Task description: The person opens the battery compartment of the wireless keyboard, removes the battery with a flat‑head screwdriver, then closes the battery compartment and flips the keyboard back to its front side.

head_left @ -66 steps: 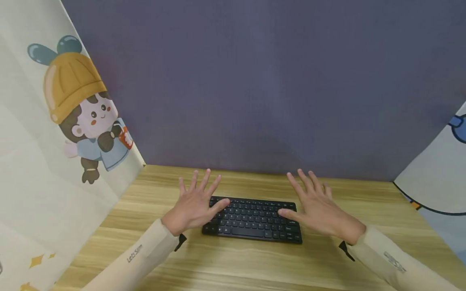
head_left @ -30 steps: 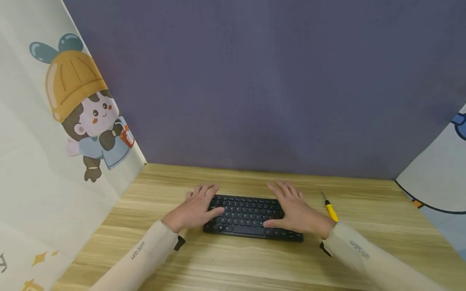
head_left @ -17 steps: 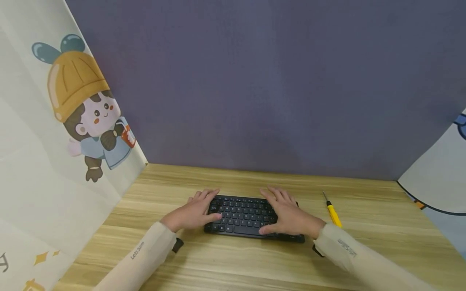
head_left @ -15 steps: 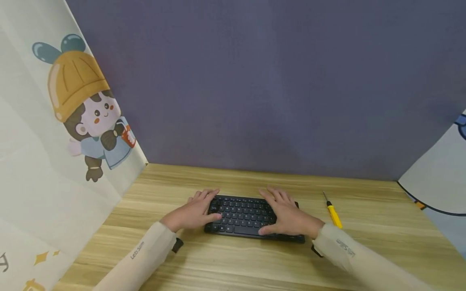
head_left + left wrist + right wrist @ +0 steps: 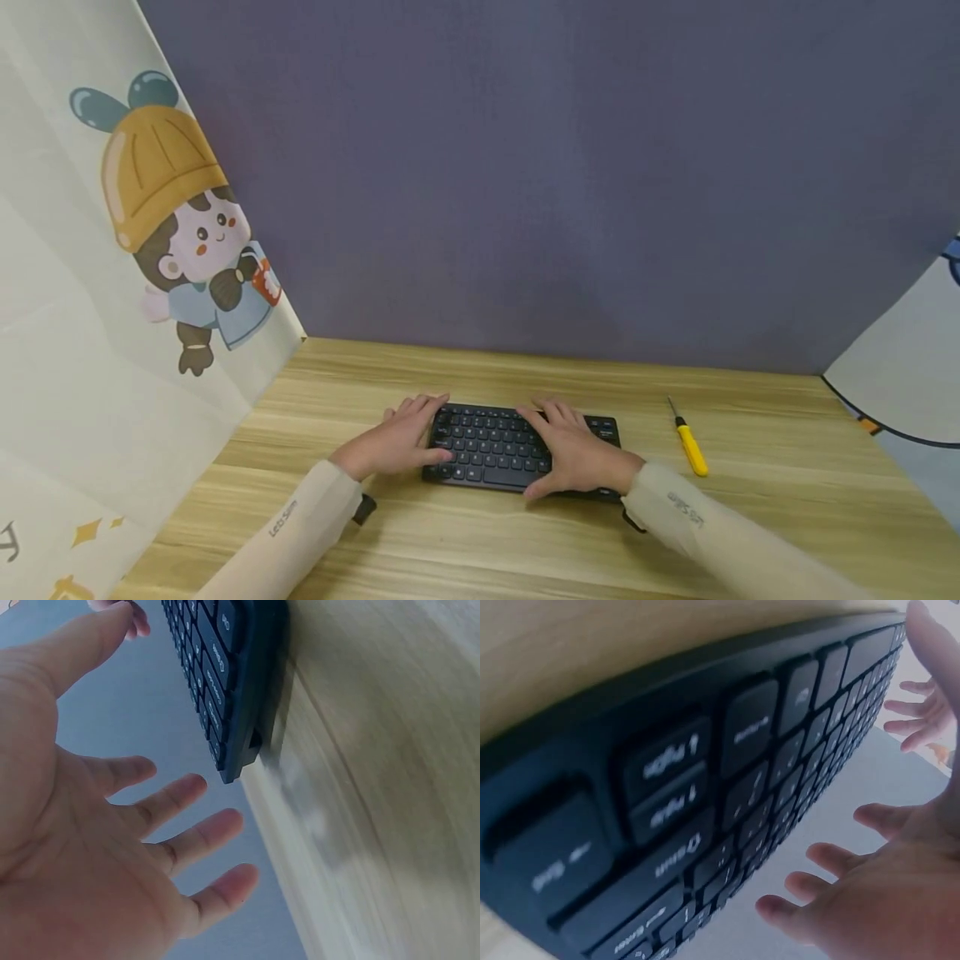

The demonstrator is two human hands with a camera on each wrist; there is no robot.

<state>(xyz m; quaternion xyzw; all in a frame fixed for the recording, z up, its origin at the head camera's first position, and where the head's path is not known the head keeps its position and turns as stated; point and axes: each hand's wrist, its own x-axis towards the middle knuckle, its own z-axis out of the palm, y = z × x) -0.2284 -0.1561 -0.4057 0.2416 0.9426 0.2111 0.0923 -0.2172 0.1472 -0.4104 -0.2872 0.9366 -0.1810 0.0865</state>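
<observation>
A compact black keyboard (image 5: 487, 452) lies flat on the wooden table in the head view. My left hand (image 5: 393, 442) is at its left end, thumb over the lower left keys and fingers loosely extended. In the left wrist view, that hand (image 5: 82, 847) shows a gap between its spread fingers and the keyboard's edge (image 5: 251, 675). Over the right half of the keys hovers my right hand (image 5: 573, 454), hiding part of them, its thumb pointing toward the front edge. The right wrist view has this hand (image 5: 900, 892) with fingers apart above the keyboard (image 5: 742, 787), nothing held.
A screwdriver (image 5: 690, 446) with a yellow handle lies right of the keyboard, its thin shaft pointing away. A dark grey panel (image 5: 525, 183) rises behind the wooden table (image 5: 450, 542). White printed sheets (image 5: 67, 350) flank it on the left and right.
Both hands have come down closer to the keyboard. The right hand has shifted left across the keys, leaving the screwdriver uncovered. The left hand has barely moved lately.
</observation>
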